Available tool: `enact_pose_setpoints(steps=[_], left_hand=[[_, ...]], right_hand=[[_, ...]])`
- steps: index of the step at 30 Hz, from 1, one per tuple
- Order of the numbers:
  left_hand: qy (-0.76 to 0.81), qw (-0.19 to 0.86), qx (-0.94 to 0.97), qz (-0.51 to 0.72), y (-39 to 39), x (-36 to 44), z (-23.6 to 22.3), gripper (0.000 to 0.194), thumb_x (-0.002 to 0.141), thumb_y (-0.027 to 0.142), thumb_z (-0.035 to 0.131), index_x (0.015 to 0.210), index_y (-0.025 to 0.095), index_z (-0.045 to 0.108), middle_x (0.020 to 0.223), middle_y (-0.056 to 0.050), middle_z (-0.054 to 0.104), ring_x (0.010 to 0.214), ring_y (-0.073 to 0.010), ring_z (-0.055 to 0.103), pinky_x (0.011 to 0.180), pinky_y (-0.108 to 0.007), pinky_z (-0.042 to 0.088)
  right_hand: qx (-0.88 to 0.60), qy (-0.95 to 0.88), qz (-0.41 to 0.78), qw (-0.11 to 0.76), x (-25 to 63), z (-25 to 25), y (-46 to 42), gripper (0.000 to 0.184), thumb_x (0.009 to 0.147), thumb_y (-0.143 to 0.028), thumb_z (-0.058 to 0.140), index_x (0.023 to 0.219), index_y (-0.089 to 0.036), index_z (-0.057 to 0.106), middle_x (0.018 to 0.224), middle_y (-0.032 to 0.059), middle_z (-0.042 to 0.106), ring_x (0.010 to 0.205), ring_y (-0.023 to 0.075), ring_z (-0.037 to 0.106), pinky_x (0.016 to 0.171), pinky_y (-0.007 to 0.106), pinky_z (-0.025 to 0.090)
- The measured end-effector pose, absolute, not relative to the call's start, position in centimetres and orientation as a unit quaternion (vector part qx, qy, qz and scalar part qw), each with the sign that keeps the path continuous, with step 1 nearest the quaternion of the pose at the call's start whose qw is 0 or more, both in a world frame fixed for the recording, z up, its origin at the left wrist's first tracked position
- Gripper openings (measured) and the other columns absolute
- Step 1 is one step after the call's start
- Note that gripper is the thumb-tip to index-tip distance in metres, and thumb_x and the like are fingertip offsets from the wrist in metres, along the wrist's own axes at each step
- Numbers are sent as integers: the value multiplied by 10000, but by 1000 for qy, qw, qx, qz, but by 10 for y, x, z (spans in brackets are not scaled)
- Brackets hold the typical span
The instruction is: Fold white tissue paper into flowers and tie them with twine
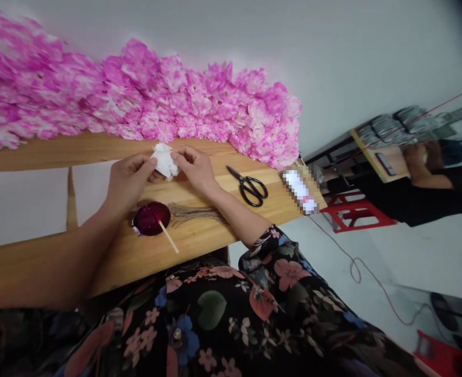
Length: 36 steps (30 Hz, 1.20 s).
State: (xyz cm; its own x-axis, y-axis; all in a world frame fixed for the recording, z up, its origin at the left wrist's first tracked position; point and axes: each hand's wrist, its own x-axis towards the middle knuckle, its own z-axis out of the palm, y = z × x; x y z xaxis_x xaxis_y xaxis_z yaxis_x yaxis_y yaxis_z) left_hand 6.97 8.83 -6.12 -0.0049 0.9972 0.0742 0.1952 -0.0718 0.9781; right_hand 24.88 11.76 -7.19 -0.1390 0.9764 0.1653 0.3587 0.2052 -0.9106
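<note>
Both my hands hold a crumpled white paper flower (165,160) above the wooden table (199,235). My left hand (131,175) pinches its left side with thumb and fingers closed. My right hand (194,166) grips its right side, fingers curled. Just below the hands sits a small round dish of dark red dye (151,218) with a wooden stick (168,237) resting in it. A bundle of thin brown wires (193,213) lies beside the dish.
A long heap of pink-and-white paper flowers (144,102) lines the table's far edge. Black scissors (249,186) lie right of my hands, a blurred white item (300,191) beyond. White paper sheets (24,207) lie at left. Another person's arm (427,167) works at a far bench; red stool (356,215) between.
</note>
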Motion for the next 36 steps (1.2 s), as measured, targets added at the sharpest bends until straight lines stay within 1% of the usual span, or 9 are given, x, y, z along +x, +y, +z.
enact_pose_setpoints(steps=[4,11,14,17,22,26,30,33,36], left_hand=[[549,387,592,445,86,71,-59,239,902,407,687,759,221,730,663,12,684,638,-159,611,666,-287,458],[557,295,662,405,84,75,-54,340,918,481,609,690,233,649,633,12,661,635,-174,600,613,-280,409],[559,292,663,404,85,74,-54,393,940,504,557,670,229,630,608,0,663,614,-175,605,595,-276,415],[548,325,646,420,86,74,-55,380,932,469,556,654,219,624,608,-7,672,600,-165,612,605,-265,447],[525,460,531,480,89,76,-60,329,858,482,632,716,193,698,670,-39,725,613,-167,660,642,-276,532],[519,466,536,476,90,75,-58,326,835,494,650,761,187,732,730,-54,763,689,-192,700,705,-299,556],[541,378,621,423,86,75,-55,337,872,471,592,739,194,731,737,-29,761,703,-193,673,692,-291,491],[547,328,661,396,85,75,-55,333,888,476,589,731,201,693,695,-5,720,660,-173,619,639,-275,421],[559,289,665,403,85,74,-55,318,915,469,589,748,207,660,659,10,681,623,-155,578,623,-270,394]], right_hand=[[-485,-656,398,420,249,-70,118,308,996,-478,623,1082,-208,746,969,4,775,825,135,685,759,247,531],[-476,-768,218,368,254,-59,106,247,1041,-372,583,1044,-241,792,1048,20,794,1007,171,694,918,285,489],[-468,-782,195,362,253,-61,105,253,1039,-380,589,1018,-246,802,999,26,798,971,175,687,913,296,480],[-481,-754,235,382,251,-62,106,258,1013,-409,617,984,-234,804,947,20,793,888,166,675,854,289,488],[-490,-620,407,458,251,-67,114,316,913,-487,670,881,-189,769,825,5,748,737,141,627,700,260,488],[-479,-574,465,475,253,-69,119,326,865,-504,699,896,-184,755,825,3,737,727,132,623,699,260,495],[-483,-666,363,438,255,-64,115,293,889,-416,708,1082,-205,773,952,16,783,782,146,657,745,279,497],[-463,-750,236,409,257,-62,111,221,964,-388,663,1001,-220,802,995,42,808,913,186,703,848,319,486],[-458,-788,165,377,257,-63,110,231,1005,-375,635,974,-239,820,991,55,824,971,207,721,901,341,469]])
